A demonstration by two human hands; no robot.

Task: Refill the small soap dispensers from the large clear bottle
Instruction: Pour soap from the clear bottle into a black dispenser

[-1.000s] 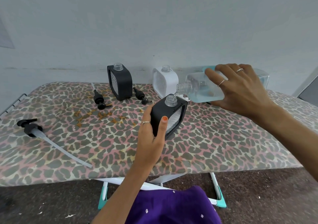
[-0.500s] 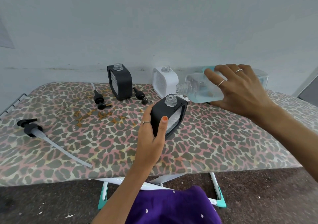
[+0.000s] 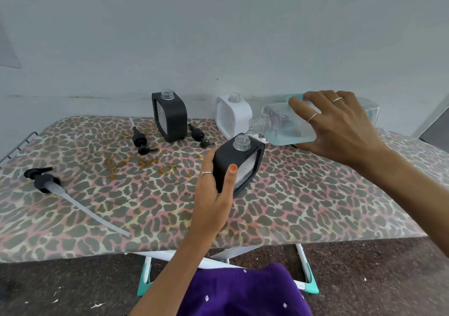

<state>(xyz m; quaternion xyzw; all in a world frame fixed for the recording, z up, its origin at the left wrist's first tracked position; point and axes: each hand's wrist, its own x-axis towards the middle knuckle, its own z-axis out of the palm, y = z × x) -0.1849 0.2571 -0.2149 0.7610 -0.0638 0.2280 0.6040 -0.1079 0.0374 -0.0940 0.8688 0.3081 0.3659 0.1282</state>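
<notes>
Since earlier: large clear bottle tips slightly lower. My right hand grips its slippery, sloshing body; my left hand clamps the light, rigid black dispenser, centre frame.

soft even daylight, faint shadows, sharp focus, wide-angle edge bowing

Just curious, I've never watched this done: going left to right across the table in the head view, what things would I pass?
Big pump with long tube → small black pump → upright black dispenser → second small pump → tilted black dispenser in the left hand → large clear bottle held by the right hand.
</notes>
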